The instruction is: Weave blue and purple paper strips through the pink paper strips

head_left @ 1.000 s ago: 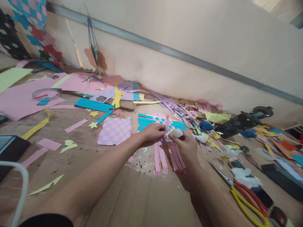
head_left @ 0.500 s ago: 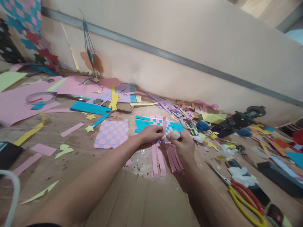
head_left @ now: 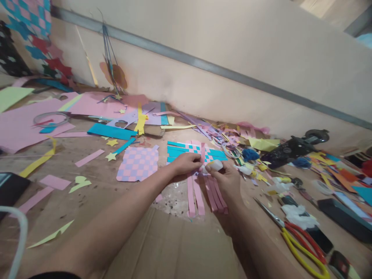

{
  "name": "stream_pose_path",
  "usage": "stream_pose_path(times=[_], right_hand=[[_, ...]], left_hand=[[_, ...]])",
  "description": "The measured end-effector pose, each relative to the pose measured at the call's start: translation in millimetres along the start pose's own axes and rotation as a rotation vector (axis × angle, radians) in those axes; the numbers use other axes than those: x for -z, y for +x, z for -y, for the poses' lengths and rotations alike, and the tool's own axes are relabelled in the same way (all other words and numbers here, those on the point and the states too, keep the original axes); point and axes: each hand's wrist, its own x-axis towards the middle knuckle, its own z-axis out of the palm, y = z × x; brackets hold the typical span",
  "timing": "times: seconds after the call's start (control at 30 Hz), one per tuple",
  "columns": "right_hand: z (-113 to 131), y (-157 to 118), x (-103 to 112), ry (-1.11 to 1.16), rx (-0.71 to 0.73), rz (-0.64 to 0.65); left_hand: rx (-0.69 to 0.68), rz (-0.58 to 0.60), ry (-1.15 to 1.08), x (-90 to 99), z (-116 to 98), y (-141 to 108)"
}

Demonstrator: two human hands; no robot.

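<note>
Blue and pink paper strips [head_left: 176,152] lie woven in a checkered pattern in front of me, with loose pink strip ends [head_left: 199,198] fanning toward me. My left hand [head_left: 188,164] is closed in a pinch on a pink paper strip [head_left: 202,148] that stands up from the weave. In my right hand [head_left: 228,177] is a small white glue bottle [head_left: 215,166], tilted so its tip meets the strip near my left fingertips. The exact contact is partly hidden by my fingers. Left of the weave lies a finished-looking pink and purple woven square [head_left: 137,164].
Scissors [head_left: 283,223] with red and yellow handles lie at the right, near a black phone [head_left: 319,237]. Paper scraps [head_left: 229,135] are heaped along the wall. A blue paper strip [head_left: 112,131] and yellow stars [head_left: 111,157] lie left. Cardboard [head_left: 174,248] covers the near surface.
The view has shifted very slightly. Both hands, the glue bottle and the pink strip hold nearly the same position.
</note>
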Motion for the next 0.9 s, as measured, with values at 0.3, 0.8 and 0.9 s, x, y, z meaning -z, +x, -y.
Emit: stream_pose_path(times=[0.3, 0.8, 0.9], right_hand=[[-1.5, -0.3, 2.2, 0.005, -0.012, 0.03], [0.4, -1.4, 7.3, -0.006, 0.003, 0.08], [-2.2, -0.2, 13.3, 0.012, -0.001, 0.089]], left_hand=[[-0.009, 0.007, 0.037, 1.1, 1.8, 0.6], [0.014, 0.01, 0.026, 1.9, 1.3, 0.3], [0.024, 0.019, -0.005, 2.7, -1.1, -1.8]])
